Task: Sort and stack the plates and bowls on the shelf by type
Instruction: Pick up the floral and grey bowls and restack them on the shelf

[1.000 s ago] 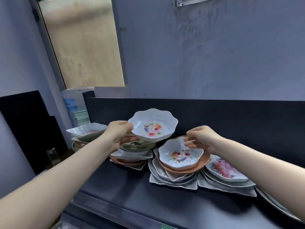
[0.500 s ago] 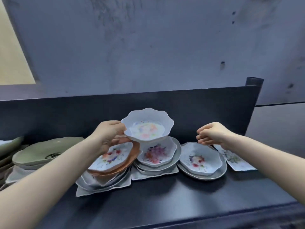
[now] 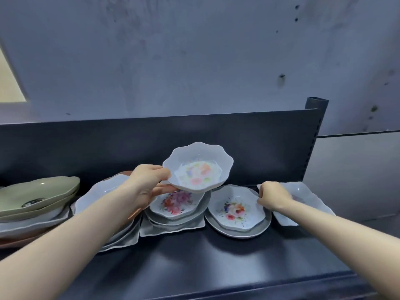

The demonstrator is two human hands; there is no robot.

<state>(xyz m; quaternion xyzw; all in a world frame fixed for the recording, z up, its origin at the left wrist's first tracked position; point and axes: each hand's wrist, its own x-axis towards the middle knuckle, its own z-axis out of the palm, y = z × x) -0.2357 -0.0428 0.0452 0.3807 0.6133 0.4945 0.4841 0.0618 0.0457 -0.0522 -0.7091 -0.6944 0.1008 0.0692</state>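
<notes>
- Head view, against half a second ago: the right hand [image 3: 273, 197] has dropped from hovering above the dishes to the right rim of the small floral dish [image 3: 236, 210], right of centre in the frame.
- That dish sits on a grey round plate [image 3: 238, 233]. A white rectangular dish [image 3: 303, 195] lies just beyond the hand, partly hidden by the wrist.
- The left hand [image 3: 147, 185] still holds the scalloped floral bowl [image 3: 198, 167] in the air at mid-frame, over the middle stack, whose top piece is a purple-and-red floral dish [image 3: 176, 202].
- The bowl has barely shifted and is not yet set down.
- Judgement: the right hand is reaching for the next matching piece while the left waits with its bowl. The sorting is at an early stage, with mixed shapes in every pile on the shelf [image 3: 216, 267].
- Left hand: the thumb lies over the bowl's near-left rim and the fingers curl underneath. It is a firm pinch, and the bowl is held roughly level.
- Right hand: the fingers are curled inward with the knuckles up, and the fingertips are at the floral dish's rim. Whether they already pinch the rim or only touch it, I cannot tell.
- Green oval dishes [image 3: 39, 191] are stacked at the left edge of the frame, apart from both hands.
</notes>
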